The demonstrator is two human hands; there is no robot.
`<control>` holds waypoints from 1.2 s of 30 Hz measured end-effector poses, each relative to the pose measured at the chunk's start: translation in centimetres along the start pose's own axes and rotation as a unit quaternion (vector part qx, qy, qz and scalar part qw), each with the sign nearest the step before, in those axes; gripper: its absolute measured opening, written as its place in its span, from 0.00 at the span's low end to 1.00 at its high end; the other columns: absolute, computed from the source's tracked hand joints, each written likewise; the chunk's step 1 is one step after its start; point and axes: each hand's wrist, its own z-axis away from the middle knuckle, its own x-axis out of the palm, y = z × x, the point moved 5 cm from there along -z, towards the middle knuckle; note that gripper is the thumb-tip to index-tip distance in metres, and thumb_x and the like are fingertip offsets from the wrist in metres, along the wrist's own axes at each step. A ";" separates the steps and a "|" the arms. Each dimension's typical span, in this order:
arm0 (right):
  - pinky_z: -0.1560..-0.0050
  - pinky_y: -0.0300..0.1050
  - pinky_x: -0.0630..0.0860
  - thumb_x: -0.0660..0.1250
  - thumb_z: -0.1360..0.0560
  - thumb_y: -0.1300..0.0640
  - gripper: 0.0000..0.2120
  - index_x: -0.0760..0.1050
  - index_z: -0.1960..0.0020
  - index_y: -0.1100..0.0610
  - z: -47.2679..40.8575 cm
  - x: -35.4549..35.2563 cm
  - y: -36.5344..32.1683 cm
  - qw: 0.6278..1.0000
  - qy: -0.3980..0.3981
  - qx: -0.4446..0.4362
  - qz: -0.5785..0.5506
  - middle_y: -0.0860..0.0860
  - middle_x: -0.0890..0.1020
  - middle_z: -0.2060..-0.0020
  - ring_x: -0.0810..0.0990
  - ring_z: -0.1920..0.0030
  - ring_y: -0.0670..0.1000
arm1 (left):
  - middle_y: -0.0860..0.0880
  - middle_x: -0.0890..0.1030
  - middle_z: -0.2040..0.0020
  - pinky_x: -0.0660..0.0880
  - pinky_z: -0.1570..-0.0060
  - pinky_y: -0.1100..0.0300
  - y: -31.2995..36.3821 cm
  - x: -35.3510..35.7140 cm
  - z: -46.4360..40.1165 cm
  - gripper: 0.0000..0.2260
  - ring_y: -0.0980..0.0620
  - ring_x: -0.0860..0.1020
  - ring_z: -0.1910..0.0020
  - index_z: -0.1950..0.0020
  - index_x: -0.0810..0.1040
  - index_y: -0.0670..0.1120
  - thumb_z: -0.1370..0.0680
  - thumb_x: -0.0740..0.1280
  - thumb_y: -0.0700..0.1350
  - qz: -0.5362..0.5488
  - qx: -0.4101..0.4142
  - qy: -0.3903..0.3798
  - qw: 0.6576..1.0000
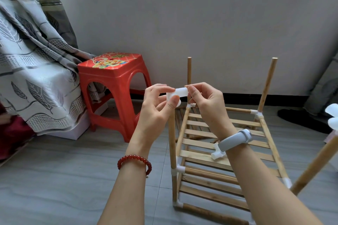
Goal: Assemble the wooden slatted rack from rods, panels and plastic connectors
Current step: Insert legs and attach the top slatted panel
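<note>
Both forearms reach up from the bottom edge and meet near the middle of the view, above the floor (73,179). The left hand (157,107) is raised with its palm turned toward the right, a red bead bracelet (134,160) on its wrist. Its thumb and curled fingers (172,103) pinch the left and lower part of a white connector (178,96). The right hand (206,104) faces it, bent at the wrist, a grey band (236,139) round that wrist; its thumb and forefinger pinch the connector's right end, and the other fingers are curled loosely under the palm.

The connector is held in the air between the two hands, just above the near-left upright rod (172,140) of the rack (225,153), whose top end the left hand hides. Whether connector and rod touch cannot be told.

The rack stands on the floor to the right of a red stool (111,89), with slatted panels on two levels and white connectors at its corners. The right forearm covers part of the slats and most of a loose white connector (216,153) lying on the upper panel. The near-right rod (314,166) and the white piece at its top are cut off by the right edge. Loose wooden sticks on the floor behind the rack are hard to make out.
</note>
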 end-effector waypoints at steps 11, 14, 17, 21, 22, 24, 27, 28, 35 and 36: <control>0.49 0.43 0.77 0.56 0.20 0.65 0.13 0.73 0.44 0.51 0.8 0.2 3.8 0.998 -0.031 0.053 0.022 0.51 0.80 0.52 0.79 0.53 0.48 | 0.47 0.79 0.41 0.77 0.46 0.51 -1.0 1.6 1.2 0.25 0.52 0.77 0.43 0.41 0.78 0.41 0.23 0.58 0.60 -0.222 0.148 0.218 0.939; 0.48 0.41 0.76 0.55 0.20 0.65 0.13 0.74 0.42 0.55 1.2 -0.4 5.8 0.994 -0.030 0.093 0.045 0.51 0.80 0.53 0.78 0.53 0.48 | 0.47 0.82 0.47 0.72 0.48 0.58 -0.9 1.9 1.5 0.25 0.53 0.80 0.52 0.46 0.81 0.41 0.22 0.56 0.60 -0.302 0.195 0.269 0.894; 0.54 0.37 0.75 0.54 0.20 0.64 0.13 0.75 0.43 0.57 2.2 -1.9 8.3 0.984 0.009 0.162 0.076 0.53 0.79 0.52 0.77 0.53 0.50 | 0.48 0.83 0.50 0.70 0.48 0.56 -1.2 2.2 1.6 0.23 0.49 0.81 0.57 0.49 0.82 0.42 0.22 0.58 0.59 -0.340 0.195 0.279 0.877; 0.47 0.51 0.74 0.53 0.21 0.63 0.15 0.74 0.39 0.56 4.7 -5.0 11.7 0.934 0.032 0.201 0.295 0.55 0.78 0.45 0.75 0.47 0.55 | 0.47 0.82 0.47 0.74 0.49 0.55 -1.0 2.5 2.2 0.18 0.48 0.81 0.54 0.48 0.81 0.41 0.25 0.63 0.54 -0.313 0.179 0.265 0.894; 0.41 0.54 0.70 0.54 0.22 0.62 0.17 0.73 0.37 0.54 5.4 -6.0 12.5 0.907 0.015 0.207 0.366 0.54 0.76 0.41 0.71 0.40 0.55 | 0.46 0.81 0.46 0.77 0.52 0.54 -0.8 2.6 2.3 0.19 0.49 0.81 0.52 0.46 0.80 0.40 0.25 0.63 0.54 -0.279 0.178 0.252 0.909; 0.32 0.60 0.60 0.56 0.23 0.59 0.22 0.66 0.31 0.47 7.0 -7.1 14.9 0.843 -0.085 0.232 0.478 0.52 0.68 0.32 0.61 0.31 0.55 | 0.47 0.79 0.41 0.79 0.53 0.51 -0.7 2.4 2.2 0.23 0.52 0.78 0.46 0.42 0.78 0.40 0.25 0.63 0.58 -0.216 0.156 0.206 0.941; 0.30 0.67 0.49 0.57 0.24 0.55 0.29 0.55 0.26 0.40 9.6 -7.5 18.0 0.761 -0.270 0.266 0.527 0.47 0.54 0.25 0.49 0.26 0.55 | 0.54 0.69 0.34 0.77 0.45 0.49 -0.7 2.5 2.2 0.27 0.49 0.74 0.37 0.30 0.68 0.44 0.24 0.64 0.57 -0.170 0.105 0.115 0.973; 0.30 0.66 0.51 0.58 0.24 0.56 0.30 0.54 0.27 0.40 10.2 -7.5 18.6 0.748 -0.295 0.267 0.531 0.48 0.54 0.26 0.51 0.27 0.56 | 0.55 0.68 0.34 0.76 0.44 0.48 -0.9 2.6 2.2 0.29 0.48 0.74 0.37 0.27 0.61 0.46 0.24 0.65 0.55 -0.161 0.083 0.090 0.979; 0.30 0.65 0.50 0.57 0.21 0.53 0.16 0.65 0.35 0.44 9.5 -6.7 18.4 0.735 -0.240 0.175 0.609 0.52 0.69 0.38 0.64 0.34 0.55 | 0.56 0.80 0.51 0.72 0.50 0.65 -3.6 1.3 2.0 0.09 0.62 0.78 0.51 0.48 0.74 0.56 0.20 0.61 0.41 -0.164 -0.110 -0.117 0.973; 0.31 0.61 0.56 0.57 0.21 0.51 0.15 0.65 0.34 0.45 9.2 -6.3 18.0 0.756 -0.226 0.165 0.592 0.52 0.69 0.38 0.67 0.36 0.54 | 0.57 0.81 0.51 0.72 0.48 0.65 -3.7 1.0 2.1 0.10 0.62 0.78 0.49 0.49 0.74 0.55 0.21 0.62 0.39 -0.173 -0.122 -0.145 0.967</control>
